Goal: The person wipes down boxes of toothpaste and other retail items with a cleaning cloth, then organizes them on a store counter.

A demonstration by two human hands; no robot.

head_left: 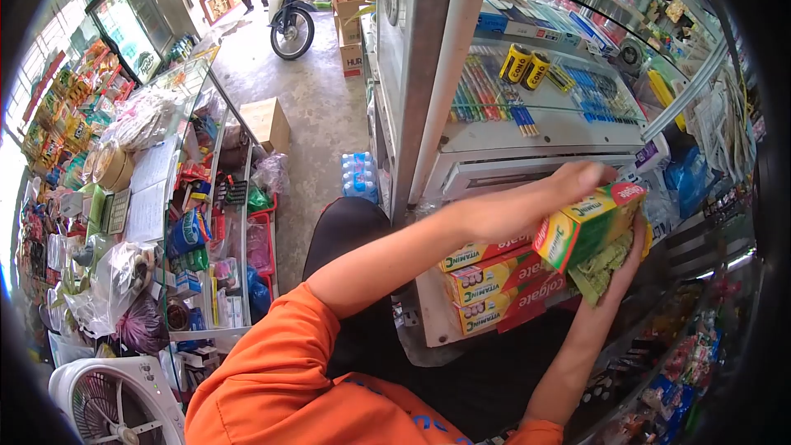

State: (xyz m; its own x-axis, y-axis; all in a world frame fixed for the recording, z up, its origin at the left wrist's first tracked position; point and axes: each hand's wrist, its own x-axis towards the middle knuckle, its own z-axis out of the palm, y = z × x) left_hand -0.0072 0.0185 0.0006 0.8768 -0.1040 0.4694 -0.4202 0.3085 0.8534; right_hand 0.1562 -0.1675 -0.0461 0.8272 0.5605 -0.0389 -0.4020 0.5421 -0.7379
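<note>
A yellow, green and red Colgate toothpaste box point(583, 213) is held up in front of me at the right. My left hand point(548, 195) lies along its near upper side, thumb on top; the other fingers are mostly hidden. From the right and below, my right hand point(633, 257) closes around a green cloth point(601, 269) pressed against the box's underside. Below my left forearm, several more Colgate boxes point(486, 287) are stacked on a wooden board point(438, 323) by my legs.
Ahead stands a glass display case point(544, 107) with pens and batteries. To the left, a glass counter point(177, 198) carries a notebook, a calculator and bags. A white fan point(119, 400) stands at lower left. Bottled water point(359, 175), cartons point(265, 124) and a motorbike point(291, 12) are farther off, near a standing person.
</note>
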